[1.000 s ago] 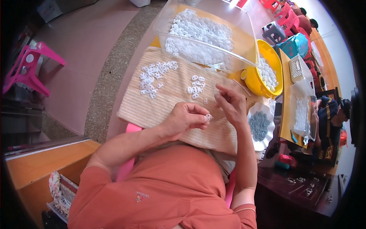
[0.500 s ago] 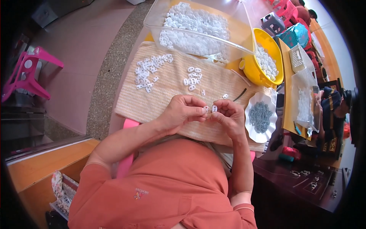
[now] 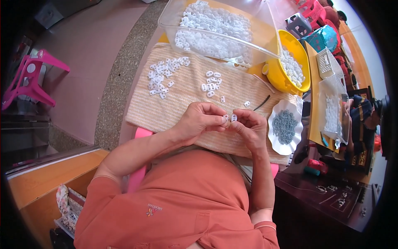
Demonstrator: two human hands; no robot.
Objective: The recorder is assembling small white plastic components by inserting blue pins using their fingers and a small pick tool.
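My left hand [image 3: 203,118] pinches a small white plastic piece with holes [image 3: 226,118] between thumb and fingertips. Close against it, my right hand [image 3: 251,124] grips a white oval plastic piece with holes [image 3: 234,118]. The two pieces face each other, nearly touching; my fingers cover part of both. Beyond my hands, on a beige striped towel [image 3: 174,112], lies a small cluster of white oval pieces [image 3: 210,86]. A larger heap of small white two-holed pieces [image 3: 161,76] spreads to its left. One loose white piece [image 3: 247,103] sits just beyond my right hand.
A clear plastic bin [image 3: 215,35] of white parts stands at the far side, beside a yellow basin [image 3: 306,68] of more. Right of my hand, a white scalloped dish [image 3: 273,139] holds small grey pieces. A thin dark strip [image 3: 262,102] lies near it. A pink stool [image 3: 35,83] stands left.
The white oval piece in my right hand has turned more edge-on and sits nearer the left hand's piece. Both hands keep their grip; the view has shifted slightly.
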